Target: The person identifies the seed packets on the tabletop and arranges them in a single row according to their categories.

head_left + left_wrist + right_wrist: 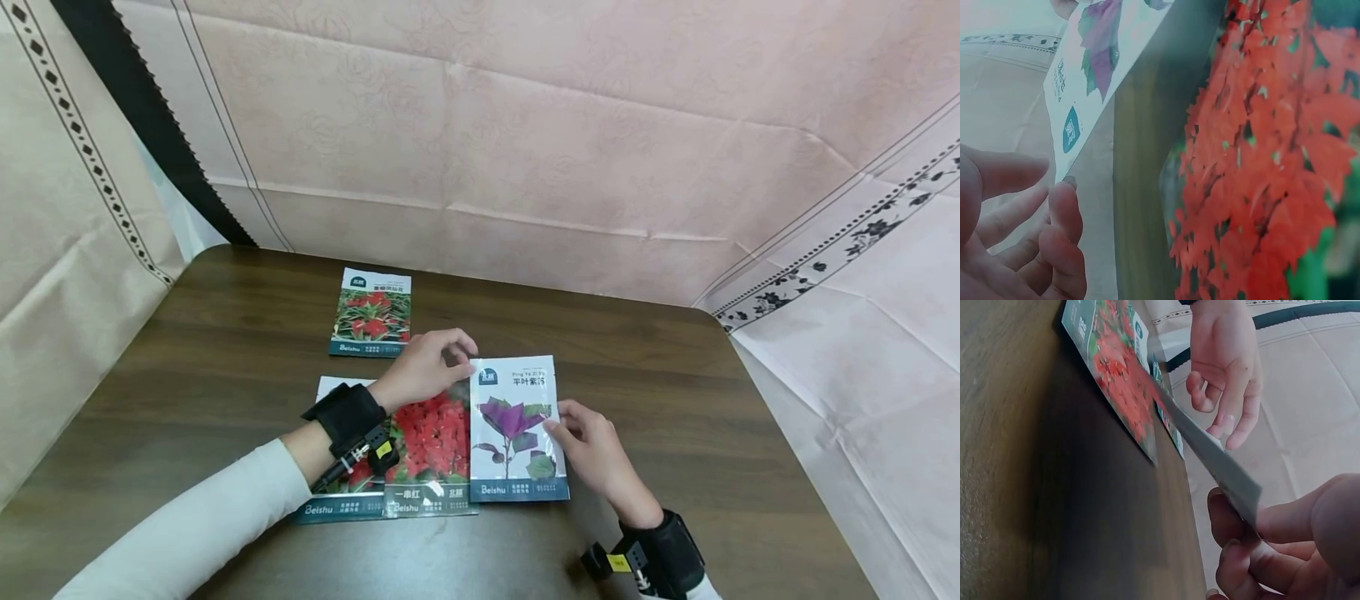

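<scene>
Purple-plant packet (517, 429), thin and rectangular, is right of centre, pinched by the right hand (596, 450); the left hand (427, 365) is at its upper-left corner, grip unclear. Wood-grained table (675, 417) spans the lower frame, creased pinkish cloth (525, 150) the upper.

The head view looks forward and down across the table (637, 367) from above, while both wrist views face in close, sharing the purple-leaved packet (517, 429) from opposite sides.
</scene>
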Motion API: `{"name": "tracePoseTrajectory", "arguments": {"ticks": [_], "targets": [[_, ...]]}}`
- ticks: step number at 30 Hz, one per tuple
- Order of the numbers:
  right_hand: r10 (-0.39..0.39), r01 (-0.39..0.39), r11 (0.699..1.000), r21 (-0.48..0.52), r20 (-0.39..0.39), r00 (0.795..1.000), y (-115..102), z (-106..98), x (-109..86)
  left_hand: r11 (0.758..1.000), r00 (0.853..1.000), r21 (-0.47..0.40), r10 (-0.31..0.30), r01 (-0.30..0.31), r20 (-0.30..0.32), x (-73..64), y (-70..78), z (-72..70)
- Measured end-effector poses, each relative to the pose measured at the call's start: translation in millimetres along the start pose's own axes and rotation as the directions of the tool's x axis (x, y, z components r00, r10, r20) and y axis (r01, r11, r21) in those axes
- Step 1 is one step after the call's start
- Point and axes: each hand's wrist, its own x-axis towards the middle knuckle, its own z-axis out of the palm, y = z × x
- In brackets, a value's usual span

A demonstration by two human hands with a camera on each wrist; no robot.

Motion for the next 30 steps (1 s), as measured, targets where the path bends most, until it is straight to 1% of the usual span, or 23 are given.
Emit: {"name": "tracePoseTrajectory", "arguments": {"ticks": [5, 10, 14, 17, 21, 26, 30], "targets": [[0.034, -0.034, 0.999, 0.009, -0.009, 0.999, 3, 1, -1.6, 0.999, 1.0, 0.035, 0.012, -0.012, -0.007, 4.4, -3.2, 6.0], [0.059, -0.058, 0.998, 0.013, -0.014, 0.998, 3, 1, -3.1, 0.999, 1.0, 0.045, 0.005, -0.006, 0.02, 7.6, -4.4, 8.5], [0.075, -0.075, 0.997, 0.007, 0.002, 0.997, 6, 4, -3.3, 0.999, 0.999, 0.054, -0.003, 0.001, 0.036, 8.4, -4.4, 7.9], [0.062, -0.062, 0.998, -0.019, 0.01, 0.998, 9, 6, -3.5, 0.998, 0.999, 0.064, -0.019, 0.016, 0.043, 8.7, -5.3, 8.3], [0.027, -0.027, 0.996, -0.088, -0.007, 1.0, 13, 9, -4.1, 0.994, 0.997, 0.101, -0.046, 0.04, 0.057, 10.8, -8.3, 10.9], [0.002, -0.005, 0.988, -0.154, -0.016, 1.0, 16, 13, -4.4, 0.986, 0.997, 0.163, -0.039, 0.028, 0.07, 14.0, -11.5, 13.8], [0.005, -0.01, 0.984, -0.18, -0.03, 1.0, 18, 15, -2.9, 0.98, 0.996, 0.196, -0.04, 0.023, 0.084, 16.3, -11.9, 15.3]]}}
